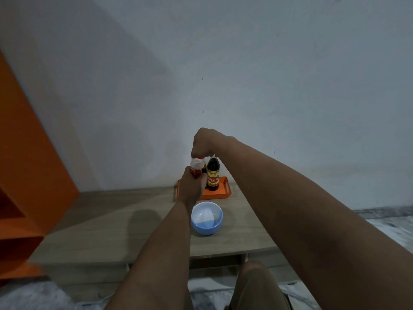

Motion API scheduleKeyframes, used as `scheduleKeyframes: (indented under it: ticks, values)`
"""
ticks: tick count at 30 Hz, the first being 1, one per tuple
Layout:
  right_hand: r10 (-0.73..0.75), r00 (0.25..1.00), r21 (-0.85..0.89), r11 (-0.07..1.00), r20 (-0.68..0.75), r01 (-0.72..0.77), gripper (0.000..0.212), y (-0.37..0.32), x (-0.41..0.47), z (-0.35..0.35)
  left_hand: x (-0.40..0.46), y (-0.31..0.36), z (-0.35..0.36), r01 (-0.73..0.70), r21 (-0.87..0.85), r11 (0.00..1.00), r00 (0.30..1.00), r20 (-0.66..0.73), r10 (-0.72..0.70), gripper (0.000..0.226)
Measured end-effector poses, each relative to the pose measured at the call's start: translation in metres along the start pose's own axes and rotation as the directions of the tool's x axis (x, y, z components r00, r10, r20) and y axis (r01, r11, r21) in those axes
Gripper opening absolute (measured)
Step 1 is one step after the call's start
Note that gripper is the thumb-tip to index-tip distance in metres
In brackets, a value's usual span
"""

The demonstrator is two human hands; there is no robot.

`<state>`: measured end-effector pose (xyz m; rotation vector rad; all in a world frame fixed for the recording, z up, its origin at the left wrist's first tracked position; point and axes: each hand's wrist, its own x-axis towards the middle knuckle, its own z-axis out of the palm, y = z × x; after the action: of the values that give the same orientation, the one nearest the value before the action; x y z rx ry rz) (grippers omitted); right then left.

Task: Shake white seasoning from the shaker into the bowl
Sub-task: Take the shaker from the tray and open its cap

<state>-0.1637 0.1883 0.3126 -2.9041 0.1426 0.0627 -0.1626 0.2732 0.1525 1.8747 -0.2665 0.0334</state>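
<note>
The shaker (196, 166) is held upright in the left hand (192, 184), whose grip is wrapped shut around the lower body, so only the clear upper part and the reddish label band are seen above the fingers. The right hand (202, 142) is set on top of the shaker, its grip closed down on the red cap (199, 157); how tightly the cap is pinched cannot be told, since the fingertips are hidden under the hand.

The shaker's long axis is vertical, cap up. It is held on the far side of the bowl (207, 218), over the near left part of the orange tray (220, 193), not over the bowl. The bowl sits on the bench (107, 222), nearer than the shaker and slightly right of the left forearm. The left hand is judged the carrying hand; a pull toward the near side and a tilt would be needed to bring the cap end over the bowl. The step in hand is judged to be cap opening. White contents are seen in the clear part of the shaker.

A dark bottle (212, 175) stands on the tray just right of the shaker. Its red and yellow label carries Chinese characters, too small to be read surely. The print on the shaker label is unreadable. No brand can be made out.
</note>
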Motion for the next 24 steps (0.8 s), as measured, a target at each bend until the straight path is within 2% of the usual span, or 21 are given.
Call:
scheduleKeyframes:
  ticks: [3, 7, 11, 16, 20, 24]
  values:
    - [0.037, 0.997, 0.094, 0.995, -0.070, -0.031, 0.023, 0.010, 0.005, 0.001, 0.000, -0.002, 0.000, 0.039, -0.098, 0.994, 0.999, 0.006, -0.038, 0.027]
    - [0.107, 0.988, 0.187, 0.979, -0.108, -0.085, 0.034, 0.027, 0.011, 0.012, 0.004, -0.008, 0.003, 0.077, -0.052, 0.996, 0.997, -0.002, -0.077, 0.027]
    - [0.162, 0.982, 0.244, 0.960, -0.095, -0.135, 0.034, 0.052, 0.020, 0.030, 0.010, -0.021, 0.010, 0.110, 0.041, 0.993, 0.994, -0.022, -0.110, 0.031]
    - [0.225, 0.970, 0.264, 0.945, -0.095, -0.194, 0.032, 0.085, 0.033, 0.058, 0.015, -0.038, 0.021, 0.080, 0.072, 0.994, 0.996, -0.035, -0.077, 0.023]
    - [0.257, 0.964, 0.277, 0.933, -0.071, -0.228, 0.025, 0.113, 0.046, 0.089, 0.020, -0.051, 0.032, 0.127, 0.056, 0.990, 0.990, -0.064, -0.124, 0.012]
    - [0.301, 0.953, 0.282, 0.917, -0.028, -0.281, 0.025, 0.144, 0.054, 0.122, 0.028, -0.068, 0.041, 0.114, 0.039, 0.993, 0.991, -0.074, -0.111, 0.027]
